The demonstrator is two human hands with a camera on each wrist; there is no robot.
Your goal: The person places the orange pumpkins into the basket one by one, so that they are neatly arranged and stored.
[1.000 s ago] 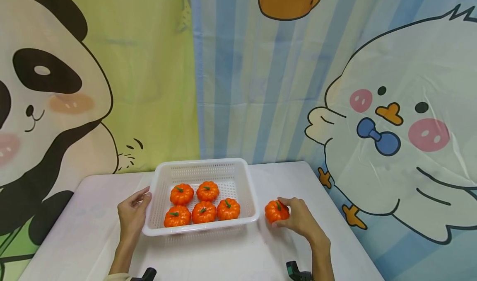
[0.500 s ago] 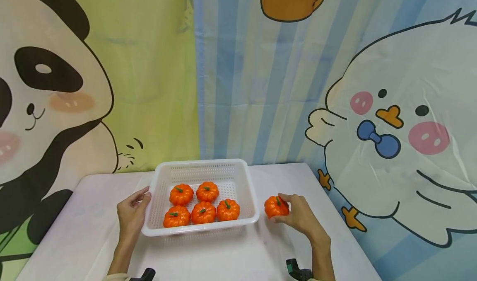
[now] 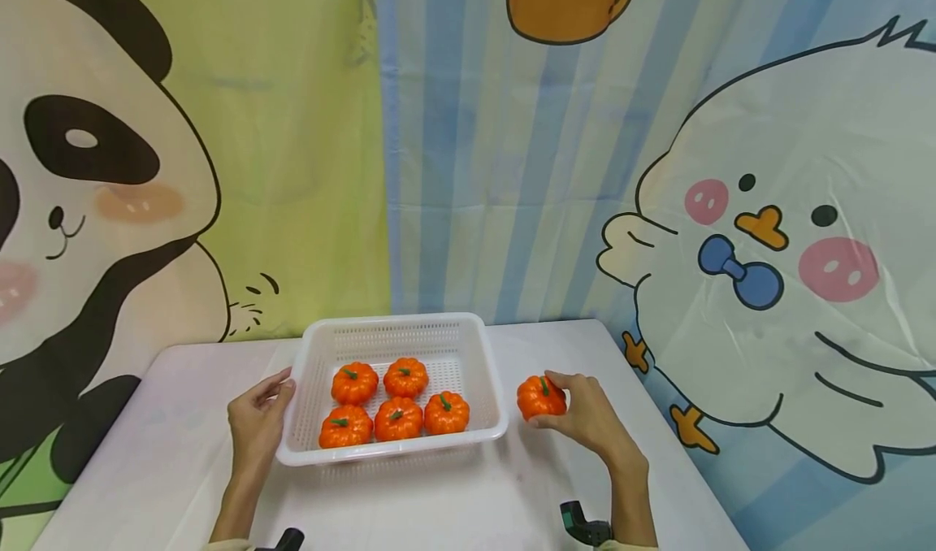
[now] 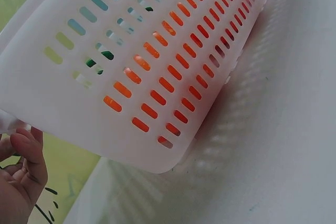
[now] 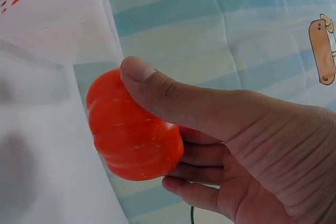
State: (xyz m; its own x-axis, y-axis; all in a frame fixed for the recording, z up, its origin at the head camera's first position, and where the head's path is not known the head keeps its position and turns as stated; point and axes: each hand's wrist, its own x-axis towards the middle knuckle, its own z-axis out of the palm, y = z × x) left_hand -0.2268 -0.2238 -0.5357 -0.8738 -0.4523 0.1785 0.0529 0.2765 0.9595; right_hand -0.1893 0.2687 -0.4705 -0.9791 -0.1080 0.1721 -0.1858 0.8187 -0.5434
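A white perforated plastic basket (image 3: 395,451) stands on the table with several small orange pumpkins (image 3: 399,418) inside, their green stems upward. At its left side my left hand (image 3: 257,421) grips the rim between thumb and fingers. In the left wrist view, orange shows through the slots of the basket wall (image 4: 126,140), and the curled fingers (image 4: 26,153) are at its corner. To the right of the basket, my right hand (image 3: 588,419) holds another pumpkin (image 3: 539,397) between thumb and fingers. The right wrist view shows this pumpkin (image 5: 134,129) close up, apart from the basket.
The table (image 3: 439,510) has a white cover. Behind it hang printed curtains (image 3: 475,169) with a panda and a white chick. Dark wrist devices (image 3: 585,527) show at both forearms.
My right hand has raised the pumpkin slightly and shifted it a touch to the left. The left hand and the basket stay where they were.
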